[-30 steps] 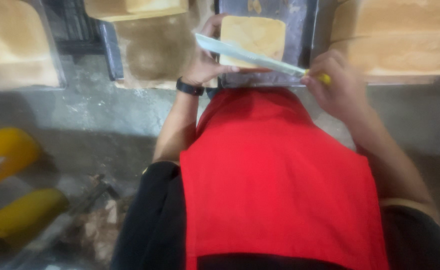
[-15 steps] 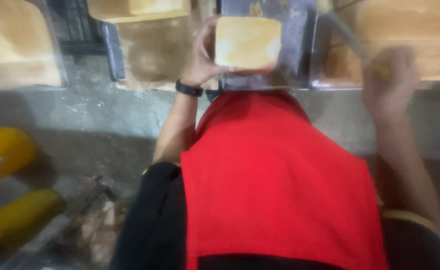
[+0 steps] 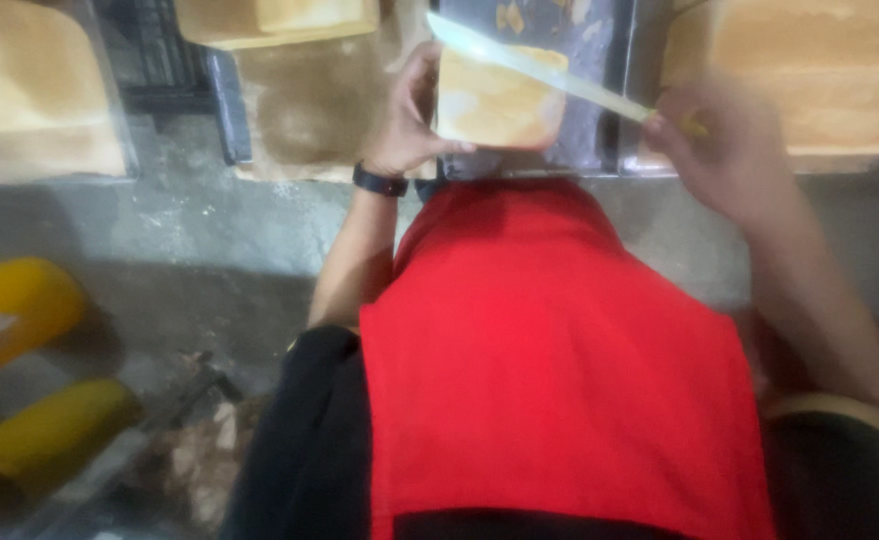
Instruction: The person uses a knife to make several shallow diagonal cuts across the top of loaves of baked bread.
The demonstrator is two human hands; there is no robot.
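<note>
Head view. Left arm reaches forward, forearm bare, dark wristband at the wrist. Left hand is clamped on the left edge of a pale loaf, thumb below, fingers along the side. The loaf lies on a metal tray on the worktop, at 3 o'clock from the left hand. Right hand, blurred, is closed on the yellow handle of a long knife. The blade runs toward 10 o'clock, lying across the loaf's top. A red apron fills the lower frame.
</note>
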